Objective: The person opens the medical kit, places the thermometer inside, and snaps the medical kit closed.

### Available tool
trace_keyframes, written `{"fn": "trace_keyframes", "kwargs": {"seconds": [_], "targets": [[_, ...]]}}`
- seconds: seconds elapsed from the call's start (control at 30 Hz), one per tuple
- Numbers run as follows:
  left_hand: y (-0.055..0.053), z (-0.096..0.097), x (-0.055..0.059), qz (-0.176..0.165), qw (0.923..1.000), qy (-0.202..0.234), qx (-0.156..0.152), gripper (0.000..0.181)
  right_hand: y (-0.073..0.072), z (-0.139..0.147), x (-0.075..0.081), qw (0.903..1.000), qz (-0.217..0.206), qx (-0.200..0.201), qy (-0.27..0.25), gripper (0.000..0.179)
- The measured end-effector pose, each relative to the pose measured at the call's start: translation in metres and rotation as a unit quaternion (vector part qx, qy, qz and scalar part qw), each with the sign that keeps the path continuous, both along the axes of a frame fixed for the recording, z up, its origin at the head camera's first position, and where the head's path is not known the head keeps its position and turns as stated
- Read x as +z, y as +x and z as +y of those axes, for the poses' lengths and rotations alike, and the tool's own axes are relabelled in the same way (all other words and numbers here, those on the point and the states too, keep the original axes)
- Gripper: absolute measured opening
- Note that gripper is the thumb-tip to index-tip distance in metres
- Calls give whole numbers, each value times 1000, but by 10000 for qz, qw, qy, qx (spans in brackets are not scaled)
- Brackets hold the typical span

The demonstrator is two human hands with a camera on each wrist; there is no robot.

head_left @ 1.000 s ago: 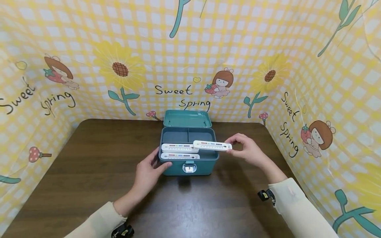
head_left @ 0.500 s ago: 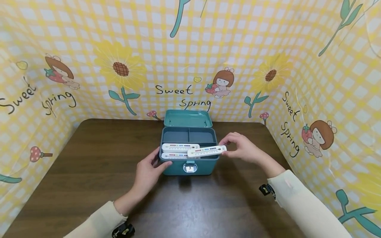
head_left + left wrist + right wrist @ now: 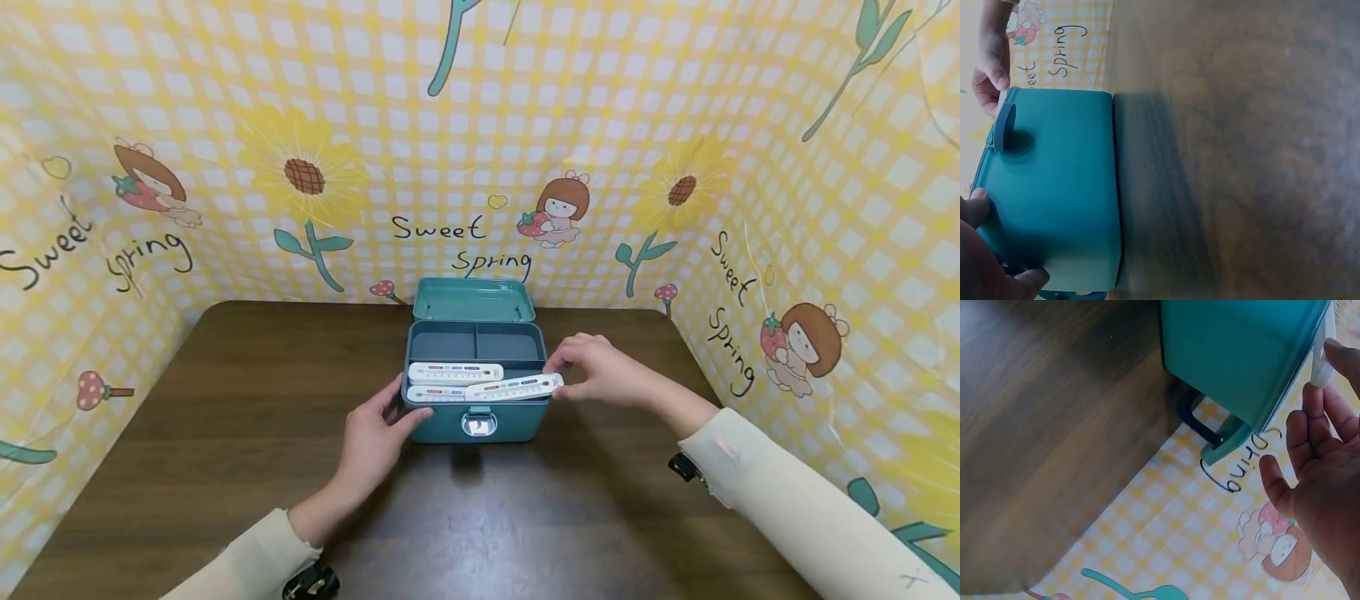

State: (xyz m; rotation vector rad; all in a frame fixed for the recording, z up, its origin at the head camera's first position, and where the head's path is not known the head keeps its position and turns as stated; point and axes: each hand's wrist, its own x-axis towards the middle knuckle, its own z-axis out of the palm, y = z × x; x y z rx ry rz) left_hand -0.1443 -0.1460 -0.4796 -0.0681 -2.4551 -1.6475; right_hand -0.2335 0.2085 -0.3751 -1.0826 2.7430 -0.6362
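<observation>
My right hand [image 3: 603,375] pinches the right end of a white thermometer [image 3: 514,387], flat and printed with a scale and coloured labels. Its left end lies over another white thermometer [image 3: 435,393] in the front compartment of a teal lidded box [image 3: 442,427]. A third one [image 3: 453,372] lies just behind them. In the right wrist view, thumb and fingertips hold the thermometer's tip [image 3: 1321,365] at the box rim. My left hand [image 3: 371,442] grips the box's front left corner, thumb on the front face and fingers at the left side, partly hidden.
The box's lid [image 3: 474,300] stands raised at the back. Two rear compartments [image 3: 442,342] hold nothing visible. A metal clasp [image 3: 479,422] hangs at the front. Around the dark wooden table [image 3: 262,400] hangs a yellow checked cloth [image 3: 420,150].
My right hand has moved left, toward me and lower, bringing the thermometer from over the middle one down to the front one, its right end now slightly raised. My left hand stays put.
</observation>
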Motion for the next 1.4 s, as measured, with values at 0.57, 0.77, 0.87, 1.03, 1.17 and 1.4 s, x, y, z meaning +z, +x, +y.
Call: {"fn": "trace_keyframes", "kwargs": {"seconds": [0.57,0.77,0.87,1.03,1.17,1.4], "targets": [[1,0,3,29,10000,37,8,81,-2,-25,7,9954,223,600,706,27],[1,0,3,41,10000,32,-8,81,-5,-29,10,9925,408,921,694,29],[1,0,3,27,10000,61,-19,80,-7,-32,11,9914,473,1033,646,28],[1,0,3,33,10000,76,-34,78,-9,-37,10,9913,380,1112,598,28],[1,0,3,38,10000,62,-34,78,-8,-41,9,9917,227,1107,609,27],[1,-1,3,59,10000,56,-12,79,-10,-46,9,9913,137,1149,630,28]]}}
